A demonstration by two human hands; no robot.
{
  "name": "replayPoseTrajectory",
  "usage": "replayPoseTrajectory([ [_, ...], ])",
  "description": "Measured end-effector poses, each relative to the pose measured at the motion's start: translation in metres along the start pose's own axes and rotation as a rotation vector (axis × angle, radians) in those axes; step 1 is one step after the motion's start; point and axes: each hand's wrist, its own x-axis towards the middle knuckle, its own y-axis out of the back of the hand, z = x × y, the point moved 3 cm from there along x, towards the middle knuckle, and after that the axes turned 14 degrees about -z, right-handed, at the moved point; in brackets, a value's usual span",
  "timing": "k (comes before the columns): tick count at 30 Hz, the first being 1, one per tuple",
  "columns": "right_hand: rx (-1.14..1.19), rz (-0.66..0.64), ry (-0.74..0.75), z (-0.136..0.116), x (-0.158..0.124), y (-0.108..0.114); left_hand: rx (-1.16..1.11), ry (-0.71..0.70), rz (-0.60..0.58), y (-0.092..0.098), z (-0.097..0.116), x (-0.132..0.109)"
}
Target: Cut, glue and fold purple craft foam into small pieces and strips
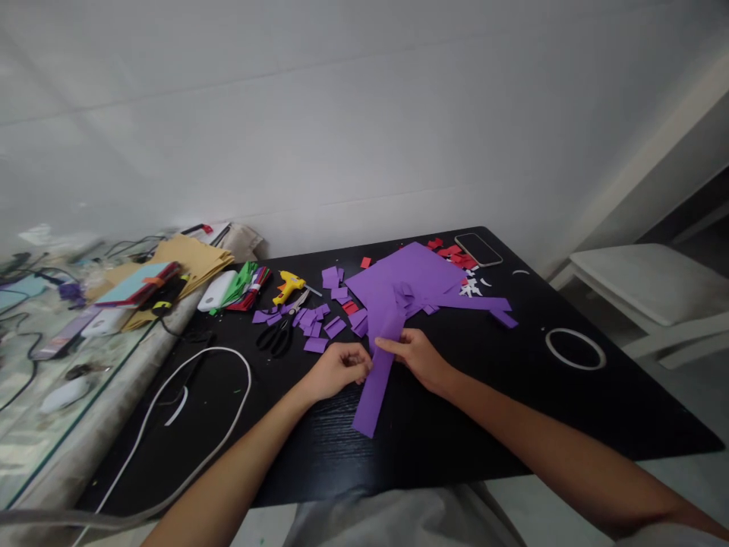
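Observation:
A long purple paper strip [373, 399] hangs toward me between my two hands. My right hand [418, 358] pinches it from the right, thumb laid across its face. On the left, the curled fingers of my left hand [343, 370] meet the strip's left edge, closed in a pinch. Behind the hands lies a big purple sheet [407, 266], and another purple strip [472, 302] sticks out to its right. Small cut purple pieces [335, 327] are scattered left of the sheet, beside black-handled scissors [279, 334] and a yellow glue gun [289, 286].
A white ring [575, 349] lies on the black table [484, 410] at right, with a phone [478, 248] at the back corner. Red scraps [449, 251] and white scraps [470, 287] sit by the sheet. A white cable [247, 372] loops at left, near a cluttered glass table [34, 448].

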Motion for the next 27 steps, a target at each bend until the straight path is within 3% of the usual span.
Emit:
replayPoseTrajectory([
  [6,0.04,0.059,0.021,-0.011,0.002,0.012,0.016,0.041,-0.072,-0.002,0.002,-0.003],
  [10,-0.067,0.085,0.028,-0.008,0.001,0.009,0.023,0.067,-0.117,-0.006,0.004,-0.003],
  [17,-0.255,0.01,0.039,-0.002,-0.006,-0.008,0.053,0.004,-0.01,-0.005,0.001,0.001],
  [27,-0.243,0.051,0.07,-0.007,-0.004,0.0,0.027,-0.006,0.079,0.005,0.001,0.002],
])
